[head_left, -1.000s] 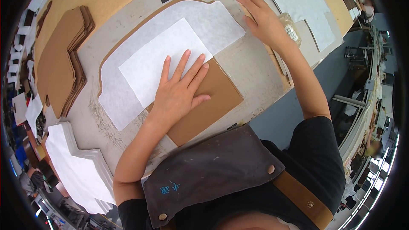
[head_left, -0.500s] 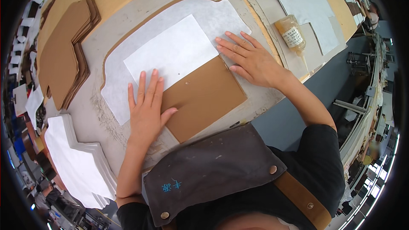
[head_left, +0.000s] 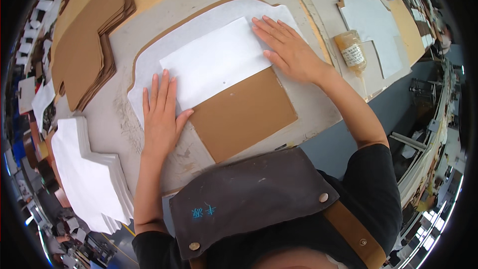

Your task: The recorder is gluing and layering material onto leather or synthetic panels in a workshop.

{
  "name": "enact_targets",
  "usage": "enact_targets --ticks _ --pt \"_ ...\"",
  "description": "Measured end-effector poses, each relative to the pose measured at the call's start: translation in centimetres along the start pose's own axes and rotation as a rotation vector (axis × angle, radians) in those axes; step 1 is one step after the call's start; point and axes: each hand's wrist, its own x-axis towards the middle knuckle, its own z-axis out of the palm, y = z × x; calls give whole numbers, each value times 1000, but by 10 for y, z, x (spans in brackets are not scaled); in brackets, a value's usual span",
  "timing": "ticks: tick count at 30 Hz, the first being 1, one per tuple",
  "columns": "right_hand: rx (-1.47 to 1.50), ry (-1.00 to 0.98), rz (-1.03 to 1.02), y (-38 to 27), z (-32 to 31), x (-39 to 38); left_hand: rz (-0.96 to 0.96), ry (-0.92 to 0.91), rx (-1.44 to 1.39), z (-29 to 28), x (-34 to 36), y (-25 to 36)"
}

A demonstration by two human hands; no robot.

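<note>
A white rectangular sheet (head_left: 214, 65) lies on a larger white curved-edge piece (head_left: 148, 60), which has a brown border showing along its far edge. Nearer me, a brown rectangular panel (head_left: 246, 117) adjoins the sheet's near edge. My left hand (head_left: 162, 117) is palm down with fingers stretched along the sheet's left edge, its thumb by the corner where sheet and panel meet. At the other end, my right hand (head_left: 291, 52) rests flat with spread fingers over the sheet's right edge. Neither hand grips anything.
Stacked brown shaped pieces (head_left: 87, 45) lie at far left, and a stack of white shaped pieces (head_left: 87, 169) at near left. On the right, a squeeze bottle of amber liquid (head_left: 351, 52) lies beside another white shaped piece (head_left: 371, 17). The grey worktop (head_left: 323, 112) ends nearby.
My left hand has shifted left off the brown panel to the sheet's left edge. My right hand has slid farther up the right edge. The whole view has shifted slightly.
</note>
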Motion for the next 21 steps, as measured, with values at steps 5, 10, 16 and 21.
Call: enact_targets --ticks 5,10,16,21 --pt "-41 -70 -14 16 11 9 -27 -17 61 4 3 -14" --pt "-98 -105 17 25 2 6 -73 34 98 5 1 -26" --pt "-127 -127 58 28 0 8 -103 58 141 7 -5 -42" --pt "-215 -72 86 35 5 8 -162 83 169 5 -8 -46"
